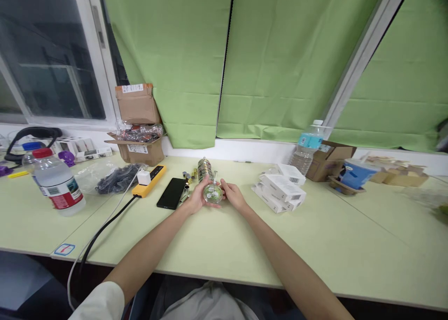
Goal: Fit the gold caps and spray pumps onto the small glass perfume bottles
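My left hand (pixel 198 197) is wrapped round a small, round, flat clear bottle (pixel 213 194) with a green label and a thin neck pointing up. My right hand (pixel 232 194) is at the bottle's right edge, fingers curled in with the thumb on top. Whether anything is between those fingertips is too small to make out. Just behind the hands lies a row of similar round, shiny clear pieces (pixel 204 167), stacked together. Small gold and silver caps (pixel 189 176) and short silver tubes (pixel 185 191) are scattered left of it, beside a black phone (pixel 171 193).
A yellow power strip (pixel 150 181) with cables lies left, near bottles (pixel 59 184) and an open carton (pixel 142 149). To the right are stacked white boxes (pixel 280 189), a water bottle (pixel 307 147), a brown carton (pixel 331 161) and a blue tub (pixel 357 173). Green curtains (pixel 301 58) hang behind.
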Available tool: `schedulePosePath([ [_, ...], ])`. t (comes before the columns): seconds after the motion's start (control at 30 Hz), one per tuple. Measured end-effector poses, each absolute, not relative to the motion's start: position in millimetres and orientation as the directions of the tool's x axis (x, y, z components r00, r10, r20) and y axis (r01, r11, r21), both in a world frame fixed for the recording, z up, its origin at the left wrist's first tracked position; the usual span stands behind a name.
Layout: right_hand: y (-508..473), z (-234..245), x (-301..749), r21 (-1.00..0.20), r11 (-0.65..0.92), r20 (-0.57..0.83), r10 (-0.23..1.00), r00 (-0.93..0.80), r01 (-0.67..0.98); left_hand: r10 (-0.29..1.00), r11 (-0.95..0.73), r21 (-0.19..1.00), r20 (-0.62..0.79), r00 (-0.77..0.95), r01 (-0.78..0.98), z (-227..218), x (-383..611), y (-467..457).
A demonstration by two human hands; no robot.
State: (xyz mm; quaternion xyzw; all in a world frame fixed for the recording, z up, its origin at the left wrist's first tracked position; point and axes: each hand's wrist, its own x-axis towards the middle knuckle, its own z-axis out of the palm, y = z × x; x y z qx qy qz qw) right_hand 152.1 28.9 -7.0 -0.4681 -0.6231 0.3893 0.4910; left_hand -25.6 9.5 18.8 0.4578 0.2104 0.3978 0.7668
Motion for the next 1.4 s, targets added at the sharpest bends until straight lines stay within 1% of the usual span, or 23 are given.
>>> schedulePosePath([
  [0.13, 29, -7, 152, -0.945, 0.258, 0.246, 0.966, -0.082, 0.201, 0.824, 0.141, 0.917, 0.101, 0.558, -0.374, 17, -23, 7],
  [0.2, 29, -7, 152, -0.945, 0.254, 0.241, 0.967, -0.084, 0.206, 0.830, 0.116, 0.929, 0.104, 0.548, -0.352, 15, -23, 6],
  [0.43, 31, -8, 153, -0.941, 0.268, 0.256, 0.963, -0.082, 0.205, 0.857, 0.096, 0.919, 0.119, 0.501, -0.383, 16, -25, 7],
  [0.63, 33, -11, 153, -0.957, 0.250, 0.237, 0.966, -0.099, 0.150, 0.821, 0.065, 0.934, 0.149, 0.551, -0.350, 19, -25, 4],
  [0.8, 33, -12, 154, -0.966, 0.234, 0.222, 0.968, -0.114, 0.113, 0.847, 0.037, 0.925, 0.172, 0.502, -0.379, 18, -28, 8],
  [1.1, 36, -14, 156, -0.957, 0.238, 0.226, 0.970, -0.088, 0.168, 0.850, 0.004, 0.925, 0.197, 0.489, -0.380, 24, -31, 8],
  [1.27, 36, -13, 156, -0.963, 0.227, 0.214, 0.972, -0.100, 0.144, 0.844, 0.009, 0.937, 0.181, 0.505, -0.351, 26, -34, 8],
  [1.4, 34, -12, 156, -0.956, 0.236, 0.224, 0.971, -0.089, 0.175, 0.849, 0.001, 0.933, 0.190, 0.493, -0.361, 26, -35, 8],
])
